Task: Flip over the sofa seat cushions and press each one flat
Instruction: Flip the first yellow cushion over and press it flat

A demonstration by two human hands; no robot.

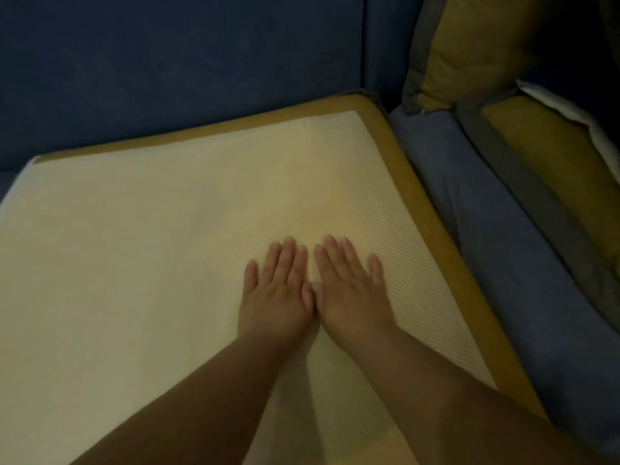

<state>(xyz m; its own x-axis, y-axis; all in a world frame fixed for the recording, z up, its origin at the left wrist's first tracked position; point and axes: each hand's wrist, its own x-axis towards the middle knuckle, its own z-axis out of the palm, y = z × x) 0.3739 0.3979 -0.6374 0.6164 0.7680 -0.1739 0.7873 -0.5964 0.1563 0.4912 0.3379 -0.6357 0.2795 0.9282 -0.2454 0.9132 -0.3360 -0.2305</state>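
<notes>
Fingers (290, 253) of both hands lie stretched out flat and slightly spread, gripping nothing. The left hand (276, 293) and the right hand (350, 290) rest palm-down side by side on the seat cushion (134, 263), their inner edges touching near the thumbs. Both bare forearms reach in from the near edge of the view.

That cushion sits on the sofa seat, filling the left and middle of the view, with its pale cream underside facing up. A mustard-yellow border (396, 156) runs along its far and right edges, and a strip of fine dotted mesh (396, 236) shows on the cream face just beside the right hand. Its surface looks smooth, with only faint shading around the hands.

Right of the cushion, bare blue sofa seat fabric (496, 236) is exposed, lightly creased. Farther right, two mustard cushions with grey borders (543, 156) lean in the corner, one upright at the far side, one lying lower with a white edge showing. Dark blue sofa backrest (167, 68) rises behind. Lighting is dim.
</notes>
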